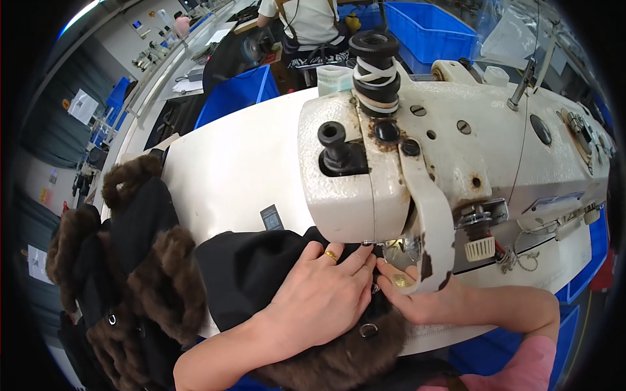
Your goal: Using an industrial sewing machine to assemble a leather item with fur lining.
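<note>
A black cloth piece trimmed with brown fur (244, 277) lies under the head of a white sewing machine (456, 130). On top of it my left hand (326, 280) rests flat, fingers stretched toward the needle area; one finger wears a gold ring. My right hand (417, 296) is beside it, its fingers closed on the cloth edge near the presser foot (394, 246). The machine's curved lever partly covers those fingers. A metal D-ring (369, 330) shows on the piece below my left hand. The cloth under the needle is mostly hidden.
More black and brown fur pieces (156, 280) are heaped at the left edge of the white table (222, 169). A small dark label (271, 217) lies behind the cloth. Blue bins (430, 29) stand beyond the machine, where another person (306, 26) sits.
</note>
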